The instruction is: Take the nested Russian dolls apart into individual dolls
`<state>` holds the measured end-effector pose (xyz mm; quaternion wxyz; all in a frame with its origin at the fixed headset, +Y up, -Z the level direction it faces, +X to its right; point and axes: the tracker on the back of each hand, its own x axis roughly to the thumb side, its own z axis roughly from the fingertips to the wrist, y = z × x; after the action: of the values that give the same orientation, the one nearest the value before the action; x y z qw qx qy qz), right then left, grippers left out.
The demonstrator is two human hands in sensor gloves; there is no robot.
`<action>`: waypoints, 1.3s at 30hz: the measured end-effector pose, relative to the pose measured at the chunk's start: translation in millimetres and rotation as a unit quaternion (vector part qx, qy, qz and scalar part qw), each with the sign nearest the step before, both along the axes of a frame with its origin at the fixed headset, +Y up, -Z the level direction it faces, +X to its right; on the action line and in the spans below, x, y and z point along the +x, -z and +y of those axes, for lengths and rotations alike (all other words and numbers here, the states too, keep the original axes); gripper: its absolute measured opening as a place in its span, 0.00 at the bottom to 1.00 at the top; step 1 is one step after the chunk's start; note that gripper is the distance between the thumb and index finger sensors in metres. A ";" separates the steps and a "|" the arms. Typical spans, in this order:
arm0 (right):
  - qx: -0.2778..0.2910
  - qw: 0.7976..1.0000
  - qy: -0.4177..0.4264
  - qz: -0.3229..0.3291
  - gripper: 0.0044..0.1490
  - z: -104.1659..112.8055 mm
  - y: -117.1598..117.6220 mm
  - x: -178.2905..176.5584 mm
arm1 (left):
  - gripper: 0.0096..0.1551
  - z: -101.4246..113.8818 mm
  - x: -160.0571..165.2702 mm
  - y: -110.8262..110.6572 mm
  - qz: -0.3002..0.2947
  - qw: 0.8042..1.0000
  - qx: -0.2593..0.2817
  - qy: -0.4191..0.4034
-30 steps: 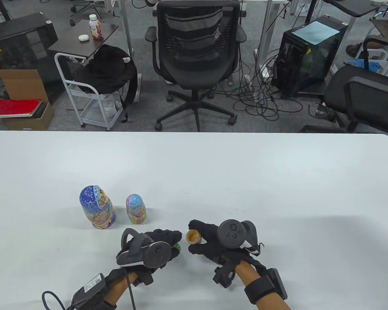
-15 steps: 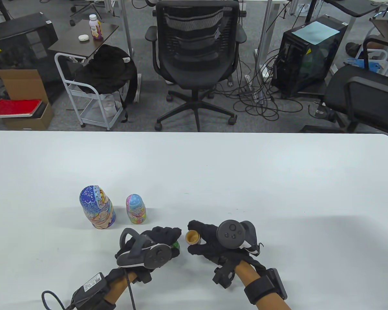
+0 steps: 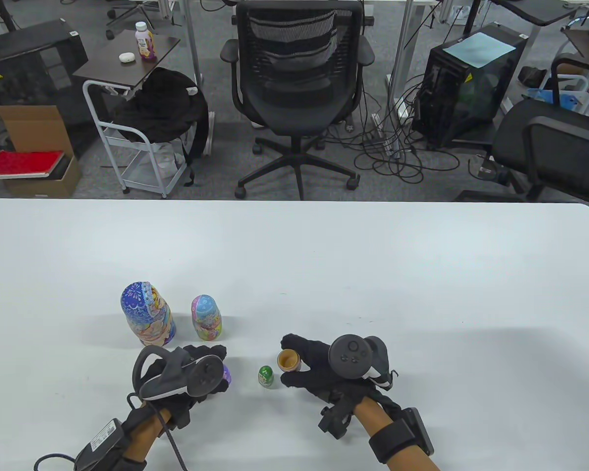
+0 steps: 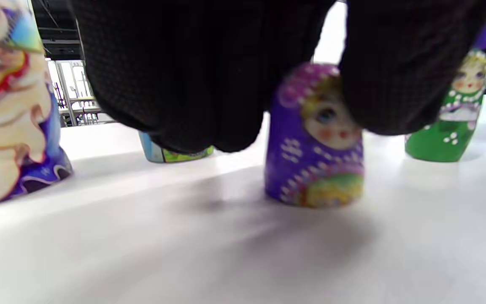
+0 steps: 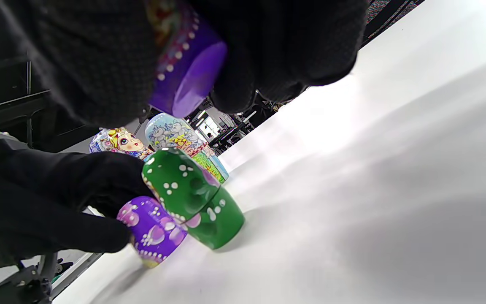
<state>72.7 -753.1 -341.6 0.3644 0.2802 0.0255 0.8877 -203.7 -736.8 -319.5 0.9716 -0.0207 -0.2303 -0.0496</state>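
Observation:
My left hand [image 3: 216,365] holds the purple doll top with the face [image 3: 227,375] by its head. In the left wrist view that piece [image 4: 314,139] stands on the table under my fingers [image 4: 175,76]. My right hand [image 3: 302,365] grips the purple doll's bottom half [image 3: 288,361], its wooden inside facing up and left. The right wrist view shows that half's purple base [image 5: 188,63]. A small green doll [image 3: 266,377] stands free between my hands, and it shows in the right wrist view [image 5: 196,198].
A large blue doll [image 3: 147,315] and a mid-sized pastel doll [image 3: 207,318] stand just behind my left hand. The white table [image 3: 373,274] stretches far and right. An office chair [image 3: 297,73] stands beyond the far edge.
My left hand moved left, away from my right hand, carrying the purple top. The green doll now stands uncovered on the table. My right hand has hardly moved.

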 end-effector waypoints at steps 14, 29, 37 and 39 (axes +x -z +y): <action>0.027 0.999 0.029 0.005 0.51 15.6 -6.0 -3.3 | 0.39 54.4 -1.4 -18.4 -0.020 0.985 0.096 -0.142; 0.024 0.999 0.016 0.044 0.51 15.9 -18.5 -22.6 | 0.39 75.0 27.5 -42.9 -0.110 0.958 0.119 -0.238; 0.020 0.998 0.014 0.056 0.52 14.6 -21.7 -27.9 | 0.39 70.1 33.1 -42.7 -0.118 0.958 0.114 -0.235; 0.020 0.998 0.016 0.060 0.52 14.9 -23.0 -29.6 | 0.39 68.9 34.9 -42.9 -0.128 0.957 0.109 -0.236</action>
<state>43.0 -738.2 -318.6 0.3704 0.3402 0.0250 0.8640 -168.8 -667.9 -276.6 0.9145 0.1467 -0.3438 0.1546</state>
